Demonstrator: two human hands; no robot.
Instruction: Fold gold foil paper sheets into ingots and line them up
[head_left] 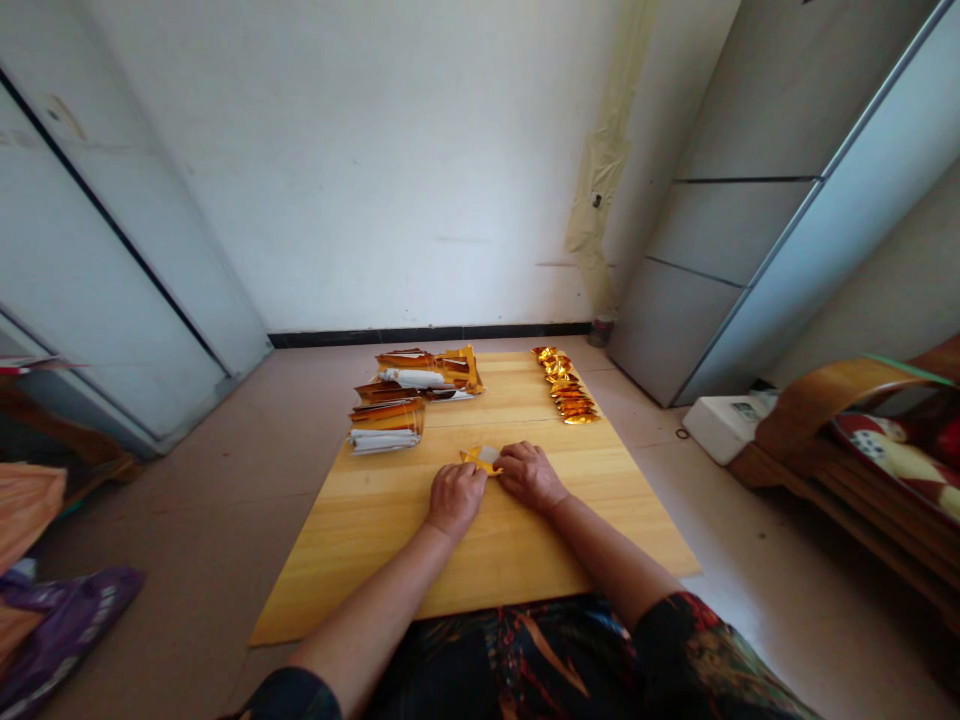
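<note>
A small piece of gold foil paper [482, 459] with a white underside lies on the wooden table [375, 520], near its middle. My left hand [455, 497] and my right hand [529, 474] both rest on the table with their fingers curled and pressed onto this paper, one at each side. Only the paper's upper part shows between the fingertips. Stacks of flat gold-and-white paper sheets [390, 418] sit at the far left of the table. A row of folded gold pieces [566, 390] runs along the far right edge.
Another pile of gold paper [439, 370] lies at the table's far end. A white wall stands behind, with grey cabinets [750, 220] on the right and a door on the left. A wooden chair with a cushion [877, 430] is to the right, bags [52, 620] to the left.
</note>
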